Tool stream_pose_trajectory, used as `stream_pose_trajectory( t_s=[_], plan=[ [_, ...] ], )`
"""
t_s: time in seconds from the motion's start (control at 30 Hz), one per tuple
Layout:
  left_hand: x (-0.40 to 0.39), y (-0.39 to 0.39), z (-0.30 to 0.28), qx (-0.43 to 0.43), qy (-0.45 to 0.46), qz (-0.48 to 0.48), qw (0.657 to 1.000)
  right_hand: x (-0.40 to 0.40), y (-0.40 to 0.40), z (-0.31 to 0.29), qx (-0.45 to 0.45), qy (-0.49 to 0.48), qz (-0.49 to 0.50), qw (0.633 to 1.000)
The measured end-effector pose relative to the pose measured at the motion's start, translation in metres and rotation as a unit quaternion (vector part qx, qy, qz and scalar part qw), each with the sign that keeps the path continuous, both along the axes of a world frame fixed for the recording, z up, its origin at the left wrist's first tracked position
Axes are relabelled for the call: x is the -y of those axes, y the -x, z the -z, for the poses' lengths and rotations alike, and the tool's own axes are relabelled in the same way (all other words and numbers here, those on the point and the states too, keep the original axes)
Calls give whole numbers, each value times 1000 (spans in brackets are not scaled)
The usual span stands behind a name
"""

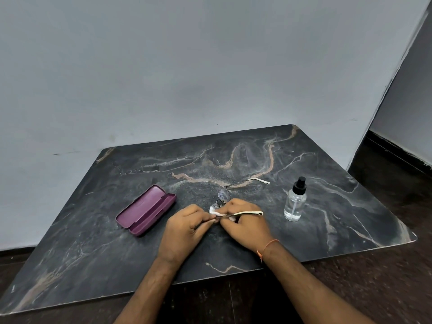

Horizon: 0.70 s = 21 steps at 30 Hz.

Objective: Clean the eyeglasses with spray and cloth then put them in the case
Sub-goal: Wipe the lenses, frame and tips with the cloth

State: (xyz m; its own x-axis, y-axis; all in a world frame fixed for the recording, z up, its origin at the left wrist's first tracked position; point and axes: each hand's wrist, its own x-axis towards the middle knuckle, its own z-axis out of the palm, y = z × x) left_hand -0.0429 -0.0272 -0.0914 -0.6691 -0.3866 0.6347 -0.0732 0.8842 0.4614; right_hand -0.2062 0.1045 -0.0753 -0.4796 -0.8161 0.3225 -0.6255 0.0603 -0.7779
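Observation:
Thin-framed eyeglasses with pale temple tips are held low over the dark marble table, arms unfolded. My left hand pinches the frame at the near lens. My right hand grips a small white cloth against that lens; one temple sticks out to the right over its fingers. The other temple points far right. The near lens is mostly hidden by my fingers. A purple glasses case lies open to the left. A clear spray bottle with a black top stands to the right.
The table's back edge meets a grey wall. Dark floor runs along the table's near and right edges. An orange thread circles my right wrist.

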Motion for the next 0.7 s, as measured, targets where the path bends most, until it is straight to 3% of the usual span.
stream_pose_trajectory(
  t_s=[0.1, 0.27, 0.43, 0.63, 0.7],
  plan=[
    [0, 1, 0, -8, -5, 0, 1000, 2, 0, -1, 16, -11, 32, 999],
    [2, 2, 1, -20, -12, -8, 1000, 4, -1, -3, -67, -41, 49, 996],
    [2, 0, 1, -17, -17, -9, 1000, 1, -2, -1, 23, -16, 37, 999],
    [2, 1, 2, -26, -19, -6, 999, 4, -1, -2, -57, -40, 54, 996],
    [2, 0, 1, -27, -19, -5, 999, 2, -3, -4, -22, -41, 46, 998]
  ],
)
